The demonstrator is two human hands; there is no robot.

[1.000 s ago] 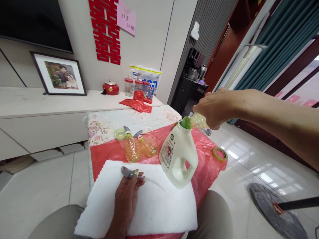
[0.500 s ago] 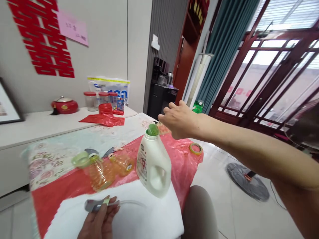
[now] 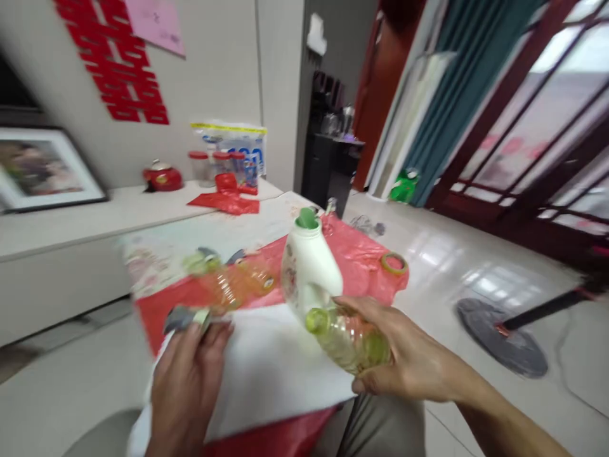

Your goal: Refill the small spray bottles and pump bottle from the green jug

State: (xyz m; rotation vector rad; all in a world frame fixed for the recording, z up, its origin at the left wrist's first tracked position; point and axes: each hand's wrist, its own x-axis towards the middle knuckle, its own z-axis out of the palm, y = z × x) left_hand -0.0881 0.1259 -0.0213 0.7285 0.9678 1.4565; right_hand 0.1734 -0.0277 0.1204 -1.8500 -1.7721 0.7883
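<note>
My left hand (image 3: 188,374) is closed around a grey spray head (image 3: 179,318) with a pale green collar, above the left of a white cloth (image 3: 280,368). My right hand (image 3: 394,349) grips a small clear plastic bottle (image 3: 349,343), tilted with its yellow-green neck to the left. Just behind it a white detergent jug (image 3: 311,260) stands upright, a green piece (image 3: 308,219) in its mouth. Left of the jug lie blurred clear bottles (image 3: 223,285) and grey spray parts, beside a pale green bowl-like piece (image 3: 193,262).
Red plastic sheeting (image 3: 354,244) covers part of the table, with a roll of tape (image 3: 394,263) near its right edge. Red-lidded jars (image 3: 200,168) and a red pot (image 3: 162,178) stand on the cabinet behind. A round stand base (image 3: 499,336) is on the floor at right.
My right hand has come back from beyond the jug towards me, now with the clear bottle in it. My left hand still holds the spray head, slightly raised. The view has shifted.
</note>
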